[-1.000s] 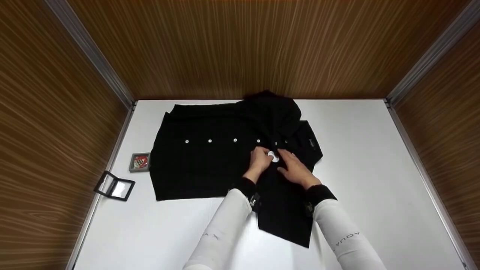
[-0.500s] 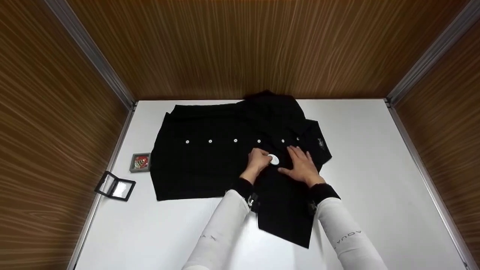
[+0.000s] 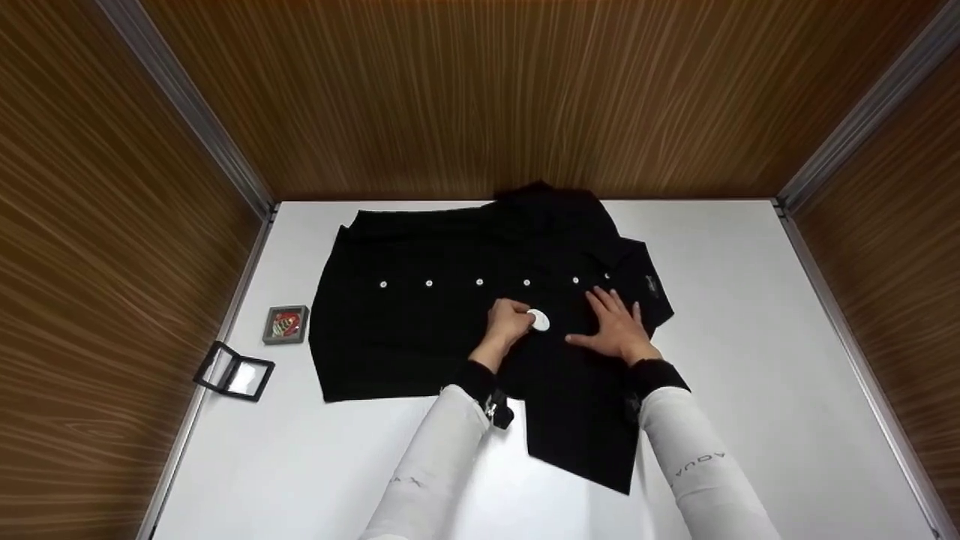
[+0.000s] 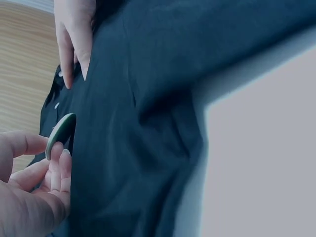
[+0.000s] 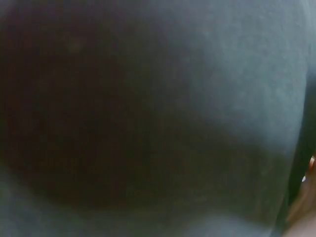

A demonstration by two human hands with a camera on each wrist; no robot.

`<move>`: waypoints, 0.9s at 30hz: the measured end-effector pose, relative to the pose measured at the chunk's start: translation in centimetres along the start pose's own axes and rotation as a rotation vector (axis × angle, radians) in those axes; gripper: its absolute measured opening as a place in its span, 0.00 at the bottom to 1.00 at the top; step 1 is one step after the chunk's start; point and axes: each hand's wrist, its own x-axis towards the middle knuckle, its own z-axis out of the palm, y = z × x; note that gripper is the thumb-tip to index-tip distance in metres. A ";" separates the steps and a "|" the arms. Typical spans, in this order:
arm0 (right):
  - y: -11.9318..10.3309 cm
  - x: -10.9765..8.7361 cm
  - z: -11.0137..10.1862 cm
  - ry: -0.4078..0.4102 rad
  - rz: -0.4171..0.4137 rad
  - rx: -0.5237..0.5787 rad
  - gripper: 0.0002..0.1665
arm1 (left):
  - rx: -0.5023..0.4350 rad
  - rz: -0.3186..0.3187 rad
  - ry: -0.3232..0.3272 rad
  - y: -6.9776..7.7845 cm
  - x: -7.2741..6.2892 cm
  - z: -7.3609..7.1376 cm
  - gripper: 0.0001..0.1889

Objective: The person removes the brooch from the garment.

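We see the left hand (image 3: 508, 322) pinching a white disc (image 3: 540, 320) by its edge, the grip closed to the disc's thin width. In the left wrist view the disc tilts on edge between the fingertips, its darker, greenish face turned toward the cloth; we cannot tell whether it touches the shirt there. From the head view, the disc is over the black shirt (image 3: 397, 337), just below the row of white buttons (image 3: 480, 282) and between the two hands.

The right hand (image 3: 619, 328) rests on the shirt to the right of the disc, its grip spread, thumb well apart from the fingers, with fingertips near the last buttons. The right wrist view is mostly a dark blur, so we learn little from it.

The shirt lies flat across the white bench (image 3: 750, 337). Just beside its left edge we find a small grey frame (image 3: 284, 340), and near that a hinged black frame (image 3: 232, 373).
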 end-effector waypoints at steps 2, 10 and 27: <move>0.3 0.1 -0.2 -0.003 0.002 0.006 0.63 | -0.024 0.001 -0.003 -0.1 0.0 -0.2 0.14; 1.8 0.0 -0.7 0.008 0.009 0.026 0.62 | -0.159 0.035 -0.049 0.5 -0.5 -1.4 0.19; 1.4 -0.6 -1.4 0.048 -0.008 0.062 0.55 | -0.360 0.204 -0.064 2.9 -3.4 -7.7 0.18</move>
